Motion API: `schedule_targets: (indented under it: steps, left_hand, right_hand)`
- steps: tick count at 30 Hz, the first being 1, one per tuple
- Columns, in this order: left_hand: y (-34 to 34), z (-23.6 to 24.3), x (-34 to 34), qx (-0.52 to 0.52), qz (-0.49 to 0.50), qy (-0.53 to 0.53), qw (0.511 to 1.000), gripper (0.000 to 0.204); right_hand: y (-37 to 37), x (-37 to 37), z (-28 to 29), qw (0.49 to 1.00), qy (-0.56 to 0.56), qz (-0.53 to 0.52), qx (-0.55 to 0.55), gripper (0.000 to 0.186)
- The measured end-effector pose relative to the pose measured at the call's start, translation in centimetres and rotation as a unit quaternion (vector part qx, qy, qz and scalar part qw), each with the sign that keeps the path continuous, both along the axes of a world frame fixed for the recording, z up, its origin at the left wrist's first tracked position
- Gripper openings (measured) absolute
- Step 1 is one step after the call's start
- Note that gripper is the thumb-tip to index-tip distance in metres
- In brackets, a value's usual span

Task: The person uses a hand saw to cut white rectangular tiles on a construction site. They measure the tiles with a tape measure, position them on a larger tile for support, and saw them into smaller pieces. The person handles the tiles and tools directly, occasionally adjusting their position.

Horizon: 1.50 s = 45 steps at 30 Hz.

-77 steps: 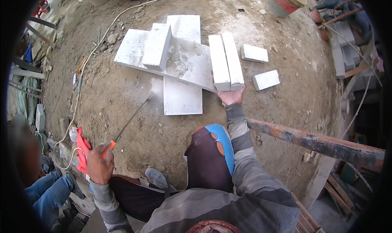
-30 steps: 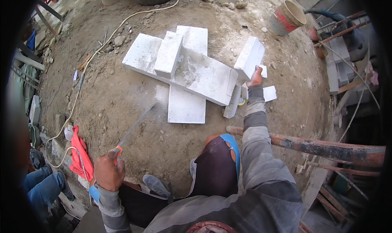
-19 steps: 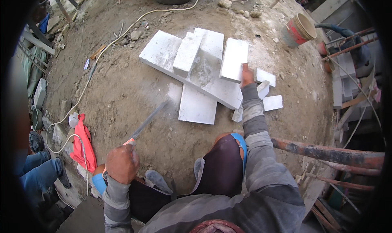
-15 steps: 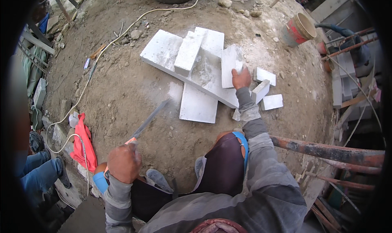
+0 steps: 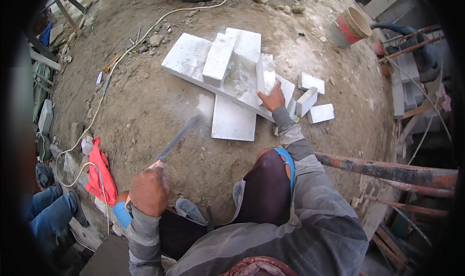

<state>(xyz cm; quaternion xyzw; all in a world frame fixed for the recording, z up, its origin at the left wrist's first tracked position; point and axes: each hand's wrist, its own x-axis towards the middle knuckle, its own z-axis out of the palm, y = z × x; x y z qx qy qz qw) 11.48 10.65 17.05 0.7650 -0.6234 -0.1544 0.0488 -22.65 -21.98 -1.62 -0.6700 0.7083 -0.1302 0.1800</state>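
Observation:
My left hand point(image 5: 150, 191) is closed around the orange handle of a handsaw point(image 5: 179, 138), whose blade points up and right, just above the dirt. With thumb and fingers on either side, my right hand point(image 5: 273, 98) grips a white block point(image 5: 268, 72) at the right part of a pile. Under it lies a large white slab point(image 5: 186, 55), with a narrow block point(image 5: 218, 58) on top. Another flat white block point(image 5: 234, 121) shows at the slab's near edge. To the right of my right hand, several small cut pieces point(image 5: 306, 100) lie on the ground.
A pale cable point(image 5: 160, 22) runs across the dirt on the left, past a red cloth point(image 5: 100, 172). Beyond the pile at the right stands a bucket point(image 5: 349, 28). Rusty pipes point(image 5: 387, 171) reach in from the right. At the lower left are another person's jeans-clad legs point(image 5: 51, 206).
My right hand has shifted slightly left, and the block in it has turned, now showing a narrow side. The left hand and the saw stay in about the same place.

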Motion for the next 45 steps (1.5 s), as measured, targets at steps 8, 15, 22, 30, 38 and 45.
schedule_targets:
  steps: [8,15,22,30,38,45]
  left_hand:
    - [-0.7,1.0,-1.3,0.002,-0.03,-0.04,0.999,0.018]
    - [-0.6,1.4,-0.8,-0.006,-0.038,0.015,0.999,0.013]
    - [0.3,0.6,0.1,0.036,-0.046,0.033,0.998,0.014]
    - [0.2,1.0,0.0,0.05,-0.053,0.03,0.997,0.015]
    - [0.7,-0.5,0.5,0.015,-0.056,0.011,0.998,0.013]
    - [0.4,-0.1,-0.8,0.013,-0.067,0.015,0.998,0.014]
  right_hand:
    - [-0.5,2.0,1.1,0.996,-0.04,-0.046,0.06,0.102]
    - [-3.6,-0.1,-3.0,0.984,-0.172,-0.037,0.021,0.107]
    - [-1.7,3.8,0.3,0.992,-0.005,-0.125,0.012,0.107]
    - [-0.3,16.5,3.4,0.995,-0.036,0.064,-0.064,0.12]
    - [0.6,22.5,4.0,0.999,0.012,0.032,0.014,0.119]
    - [-1.2,22.9,3.2,0.998,-0.01,-0.018,0.055,0.115]
